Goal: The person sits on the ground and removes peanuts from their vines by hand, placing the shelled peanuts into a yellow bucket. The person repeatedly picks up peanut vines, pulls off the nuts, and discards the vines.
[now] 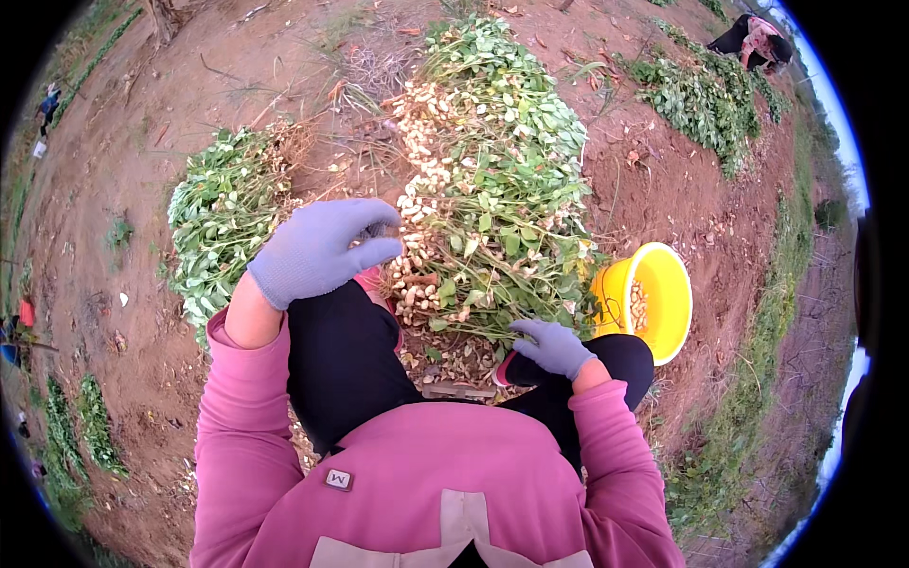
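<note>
A long heap of pulled peanut plants [511, 170] lies before me, leaves to the right. Pale peanut pods [420, 192] line its left side. My left hand [327, 248], in a grey-lavender knit glove, hovers beside these pods with thumb and fingers apart; I see nothing between them. My right hand [554, 348], gloved alike, rests low by my right knee at the heap's near end. Its fingertips meet some green stems there, but whether they grip any is unclear. A yellow bucket [677, 302] with loose pods [638, 307] inside stands tilted past that hand.
A smaller pile of peanut plants [220, 213] lies to my left. Farther off at the upper right, a person [760, 42] bends beside another plant heap [699, 106]. Brown soil [142, 284] with scattered leaves surrounds the heaps. A grassy strip [767, 319] runs along the right.
</note>
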A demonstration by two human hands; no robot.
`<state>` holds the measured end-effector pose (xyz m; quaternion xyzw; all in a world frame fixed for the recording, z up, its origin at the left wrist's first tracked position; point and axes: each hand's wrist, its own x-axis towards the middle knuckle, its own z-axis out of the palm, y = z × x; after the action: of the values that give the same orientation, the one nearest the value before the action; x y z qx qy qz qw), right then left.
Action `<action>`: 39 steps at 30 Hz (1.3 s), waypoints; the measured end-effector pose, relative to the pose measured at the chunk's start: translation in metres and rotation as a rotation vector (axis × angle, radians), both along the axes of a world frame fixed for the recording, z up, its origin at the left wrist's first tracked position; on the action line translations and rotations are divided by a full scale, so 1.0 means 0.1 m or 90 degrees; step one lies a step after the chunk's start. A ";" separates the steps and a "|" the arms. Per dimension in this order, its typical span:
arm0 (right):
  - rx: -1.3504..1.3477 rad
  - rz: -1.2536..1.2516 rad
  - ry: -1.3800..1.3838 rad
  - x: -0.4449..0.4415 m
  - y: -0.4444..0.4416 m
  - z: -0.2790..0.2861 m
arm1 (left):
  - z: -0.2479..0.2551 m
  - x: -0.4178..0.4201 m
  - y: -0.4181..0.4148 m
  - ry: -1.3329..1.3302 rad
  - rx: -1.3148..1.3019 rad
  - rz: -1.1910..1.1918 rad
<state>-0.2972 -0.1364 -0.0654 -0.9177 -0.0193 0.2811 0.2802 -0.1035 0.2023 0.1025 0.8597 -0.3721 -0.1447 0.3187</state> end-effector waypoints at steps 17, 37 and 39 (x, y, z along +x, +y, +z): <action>0.064 0.039 0.208 0.00 0.49 -0.96 | -0.83 0.75 -0.34 0.012 0.156 0.051; -0.191 0.026 -0.122 1.34 1.38 -1.49 | -0.69 0.57 -0.32 -0.002 0.115 -0.018; -0.141 -0.010 -0.141 1.29 1.20 -1.53 | -0.69 0.57 -0.33 -0.010 0.126 -0.018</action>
<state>-0.1685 -0.0162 -0.2182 -0.9685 -0.0118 0.1762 0.1753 -0.0464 0.1691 0.0334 0.8828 -0.3705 -0.1782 0.2271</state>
